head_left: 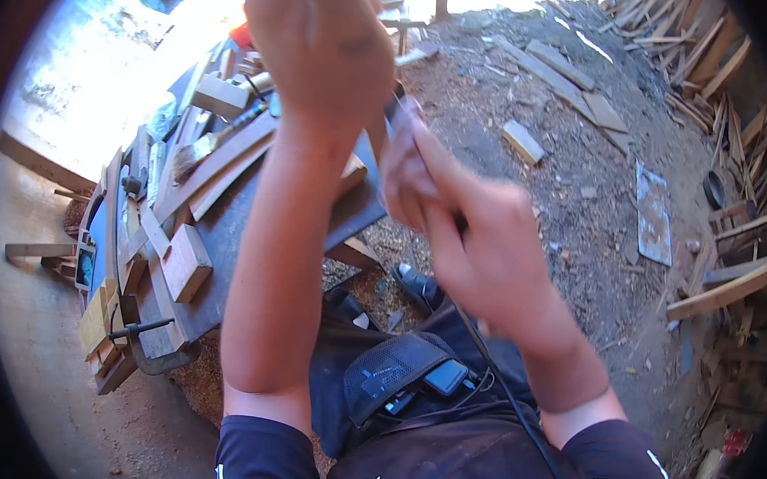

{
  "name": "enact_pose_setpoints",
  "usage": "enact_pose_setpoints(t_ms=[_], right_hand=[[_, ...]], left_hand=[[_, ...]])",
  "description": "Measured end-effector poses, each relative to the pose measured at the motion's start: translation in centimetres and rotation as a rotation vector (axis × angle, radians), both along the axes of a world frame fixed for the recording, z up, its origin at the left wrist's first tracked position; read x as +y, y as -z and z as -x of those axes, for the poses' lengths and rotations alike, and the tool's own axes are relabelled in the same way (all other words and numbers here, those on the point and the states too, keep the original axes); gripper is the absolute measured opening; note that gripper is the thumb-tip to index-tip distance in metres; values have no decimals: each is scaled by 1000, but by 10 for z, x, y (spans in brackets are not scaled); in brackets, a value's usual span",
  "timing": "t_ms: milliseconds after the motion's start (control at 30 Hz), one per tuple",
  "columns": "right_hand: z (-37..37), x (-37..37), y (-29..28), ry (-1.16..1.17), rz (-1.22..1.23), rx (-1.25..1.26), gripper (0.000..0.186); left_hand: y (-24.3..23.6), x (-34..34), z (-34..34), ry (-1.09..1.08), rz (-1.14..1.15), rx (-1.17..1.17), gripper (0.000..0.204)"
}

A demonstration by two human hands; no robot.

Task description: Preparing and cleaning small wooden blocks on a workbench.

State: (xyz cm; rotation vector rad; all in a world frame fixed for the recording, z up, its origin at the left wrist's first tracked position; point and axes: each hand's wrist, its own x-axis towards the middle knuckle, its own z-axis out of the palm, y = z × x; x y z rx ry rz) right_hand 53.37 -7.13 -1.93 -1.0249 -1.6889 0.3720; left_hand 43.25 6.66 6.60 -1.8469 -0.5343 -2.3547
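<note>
My left hand [328, 50] is raised at the top of the view over the far end of the worktable [350, 216]. Its fingers lie hidden behind the wrist and beyond the upper edge. Just to its right and lower, my right hand [462, 222] is closed, its fingers curled and its thumb stretched forward, smeared by motion. A small dark piece [394, 101] shows between the two hands, too blurred to name. On the table beside my left forearm lie wooden strips [222, 166], a wood block [186, 262] and a brush [195, 153].
A metal clamp [156, 349] grips the table's near left corner. Loose boards [548, 75], a short wood offcut [523, 143] and a flat metal sheet [654, 215] lie on the chip-strewn ground. Stacked wood [732, 284] lines the right. A dark cable [514, 394] runs across my body.
</note>
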Motion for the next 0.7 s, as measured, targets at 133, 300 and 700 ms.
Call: enact_pose_setpoints(t_ms=[133,300,700], right_hand=[[9,20,-8,-38,17,-19,49],[6,4,2,-49,72,28,54],[25,27,-1,53,34,0,57]], left_hand=[[5,3,14,181,189,-4,67],[5,4,17,284,189,-15,67],[2,-20,4,237,232,-35,72]])
